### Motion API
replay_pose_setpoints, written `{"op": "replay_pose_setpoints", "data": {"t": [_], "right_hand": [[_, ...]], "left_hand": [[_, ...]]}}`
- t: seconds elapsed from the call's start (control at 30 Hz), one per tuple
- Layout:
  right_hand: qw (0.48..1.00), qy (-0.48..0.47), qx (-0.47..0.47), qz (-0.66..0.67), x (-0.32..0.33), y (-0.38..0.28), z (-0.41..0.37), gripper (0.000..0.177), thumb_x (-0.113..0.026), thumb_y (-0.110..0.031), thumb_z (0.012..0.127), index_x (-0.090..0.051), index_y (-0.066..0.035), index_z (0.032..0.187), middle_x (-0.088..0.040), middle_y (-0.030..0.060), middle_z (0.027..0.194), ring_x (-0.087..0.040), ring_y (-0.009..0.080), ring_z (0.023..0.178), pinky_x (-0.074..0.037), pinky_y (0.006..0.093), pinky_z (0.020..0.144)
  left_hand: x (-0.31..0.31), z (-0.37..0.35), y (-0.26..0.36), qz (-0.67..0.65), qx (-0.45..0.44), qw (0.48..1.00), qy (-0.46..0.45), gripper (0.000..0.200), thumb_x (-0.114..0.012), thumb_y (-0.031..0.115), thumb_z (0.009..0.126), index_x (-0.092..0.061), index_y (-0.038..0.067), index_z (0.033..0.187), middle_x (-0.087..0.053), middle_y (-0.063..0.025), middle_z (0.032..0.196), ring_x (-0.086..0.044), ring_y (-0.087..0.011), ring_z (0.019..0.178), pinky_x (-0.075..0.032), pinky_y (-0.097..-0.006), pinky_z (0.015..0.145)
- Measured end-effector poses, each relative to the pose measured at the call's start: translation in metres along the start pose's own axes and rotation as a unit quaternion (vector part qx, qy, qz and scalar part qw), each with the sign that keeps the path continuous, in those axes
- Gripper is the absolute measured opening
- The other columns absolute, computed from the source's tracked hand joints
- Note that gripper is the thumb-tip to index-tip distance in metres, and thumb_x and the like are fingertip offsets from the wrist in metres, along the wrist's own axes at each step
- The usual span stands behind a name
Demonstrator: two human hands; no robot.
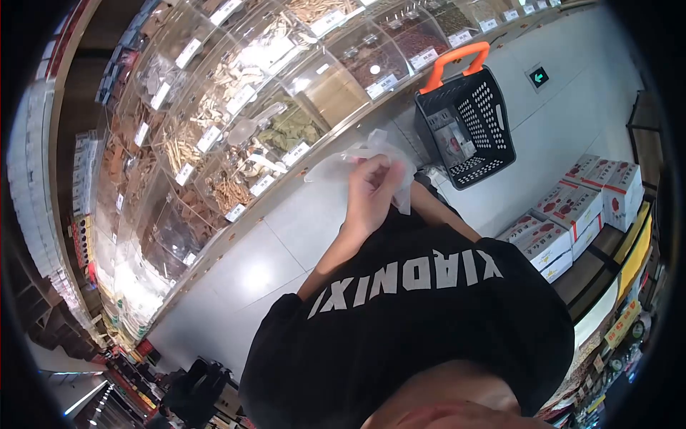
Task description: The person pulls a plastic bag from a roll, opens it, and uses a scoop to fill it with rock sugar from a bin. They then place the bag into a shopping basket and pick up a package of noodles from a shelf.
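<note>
A thin translucent plastic bag (pixel 329 168) is bunched up in front of my chest. My left hand (pixel 371 187) has its fingers curled and pressed together on the bag. My right forearm (pixel 439 217) reaches in from the other side, and the bag and my left hand hide most of my right hand. Just beyond my hands, a dark shopping basket (pixel 500 143) with an orange handle (pixel 436 75) rests on the floor. Some packaged goods (pixel 452 139) lie inside it.
Clear bins of dried goods (pixel 293 125) with white price labels line the left and top, their wooden edge (pixel 336 132) bordering the aisle. Stacked white and red boxes (pixel 568 204) stand at the right. A green arrow sign (pixel 539 77) is on the floor.
</note>
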State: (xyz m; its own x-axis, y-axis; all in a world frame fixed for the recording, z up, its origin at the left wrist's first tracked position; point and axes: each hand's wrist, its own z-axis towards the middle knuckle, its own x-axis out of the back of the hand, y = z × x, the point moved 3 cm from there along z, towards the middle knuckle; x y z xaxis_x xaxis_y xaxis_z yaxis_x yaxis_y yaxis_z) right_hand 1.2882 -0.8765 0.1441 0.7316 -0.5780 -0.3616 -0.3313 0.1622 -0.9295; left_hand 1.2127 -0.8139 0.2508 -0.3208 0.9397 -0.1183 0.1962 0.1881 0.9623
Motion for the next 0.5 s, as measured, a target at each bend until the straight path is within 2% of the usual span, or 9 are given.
{"op": "replay_pose_setpoints", "data": {"t": [0.07,0.1,0.17,0.27,0.3,0.33,0.37,0.4,0.5], "right_hand": [[0.992,0.002,0.044,-0.116,-0.021,0.0,0.002,0.043,-0.064,-0.039,0.095,-0.066,0.001,0.107,-0.065,0.0099,0.103,-0.063,0.0192,0.093,-0.051,0.0339,0.085],[0.985,0.025,0.038,-0.167,-0.03,-0.001,0.005,0.043,-0.064,-0.04,0.095,-0.066,0.002,0.107,-0.066,0.0103,0.103,-0.063,0.0195,0.093,-0.051,0.0337,0.085],[0.953,0.163,-0.079,-0.243,-0.045,-0.017,0.005,0.044,-0.064,-0.039,0.096,-0.066,0.003,0.108,-0.066,0.0114,0.104,-0.064,0.0204,0.094,-0.051,0.033,0.084],[0.961,0.207,-0.181,-0.004,-0.07,-0.023,0.012,0.03,-0.068,-0.026,0.094,-0.063,-0.002,0.112,-0.065,0.0067,0.106,-0.061,0.0172,0.102,-0.047,0.0333,0.091],[0.962,0.204,-0.168,0.071,-0.078,-0.029,0.018,0.03,-0.069,-0.023,0.092,-0.063,-0.001,0.113,-0.066,0.0079,0.103,-0.064,0.0198,0.096,-0.051,0.0343,0.086],[0.951,0.198,-0.205,0.117,-0.081,-0.025,0.024,0.031,-0.068,-0.025,0.093,-0.063,0.0,0.111,-0.066,0.0092,0.102,-0.066,0.0214,0.094,-0.054,0.0359,0.083],[0.937,0.193,-0.242,0.162,-0.081,-0.02,0.031,0.033,-0.067,-0.027,0.093,-0.063,0.001,0.11,-0.067,0.0105,0.101,-0.067,0.023,0.092,-0.056,0.0376,0.081],[0.919,0.187,-0.279,0.208,-0.081,-0.013,0.037,0.034,-0.066,-0.03,0.094,-0.064,0.002,0.108,-0.067,0.0118,0.1,-0.069,0.0246,0.089,-0.058,0.0392,0.078],[0.884,0.126,-0.316,0.321,-0.072,0.021,0.061,0.03,-0.063,-0.024,0.094,-0.062,0.001,0.111,-0.068,0.0146,0.097,-0.07,0.0282,0.086,-0.061,0.0432,0.076]], "left_hand": [[0.035,-0.012,0.011,0.007,-0.085,0.994,0.064,0.024,-0.05,0.019,0.103,-0.064,0.0,0.102,-0.061,-0.0038,0.082,-0.053,-0.0078,0.061,-0.039,-0.0202,0.047],[0.06,-0.017,0.009,-0.003,-0.084,0.991,0.103,0.026,-0.049,0.021,0.103,-0.063,0.0,0.107,-0.062,-0.0091,0.097,-0.058,-0.0111,0.078,-0.045,-0.0217,0.057],[0.114,-0.016,-0.008,0.097,-0.185,0.964,0.167,0.033,-0.049,0.025,0.102,-0.061,0.0,0.119,-0.064,-0.0123,0.108,-0.06,-0.0146,0.097,-0.05,-0.0259,0.073],[0.188,-0.009,-0.054,0.272,-0.09,0.957,0.04,0.042,-0.054,0.028,0.1,-0.055,0.001,0.133,-0.063,-0.0117,0.125,-0.056,-0.0204,0.119,-0.044,-0.0347,0.099],[0.204,-0.007,-0.071,0.254,0.008,0.965,-0.065,0.049,-0.052,0.034,0.1,-0.05,0.005,0.14,-0.057,-0.009,0.139,-0.052,-0.0244,0.13,-0.039,-0.0363,0.107],[0.214,-0.009,-0.099,0.107,0.096,0.988,-0.058,0.051,-0.051,0.038,0.1,-0.049,0.007,0.142,-0.056,-0.0093,0.139,-0.052,-0.0253,0.129,-0.04,-0.0379,0.106],[0.221,-0.011,-0.132,-0.044,0.181,0.981,-0.054,0.054,-0.05,0.041,0.1,-0.048,0.009,0.143,-0.056,-0.0095,0.14,-0.053,-0.0262,0.128,-0.042,-0.0395,0.106],[0.224,-0.014,-0.154,-0.194,0.26,0.945,-0.049,0.056,-0.049,0.045,0.099,-0.048,0.012,0.144,-0.056,-0.0097,0.14,-0.053,-0.0271,0.127,-0.043,-0.0411,0.105],[0.18,-0.003,-0.166,-0.462,0.179,0.855,-0.153,0.073,-0.046,0.065,0.093,-0.044,0.016,0.148,-0.051,-0.0094,0.145,-0.049,-0.0318,0.132,-0.042,-0.0526,0.105]]}}
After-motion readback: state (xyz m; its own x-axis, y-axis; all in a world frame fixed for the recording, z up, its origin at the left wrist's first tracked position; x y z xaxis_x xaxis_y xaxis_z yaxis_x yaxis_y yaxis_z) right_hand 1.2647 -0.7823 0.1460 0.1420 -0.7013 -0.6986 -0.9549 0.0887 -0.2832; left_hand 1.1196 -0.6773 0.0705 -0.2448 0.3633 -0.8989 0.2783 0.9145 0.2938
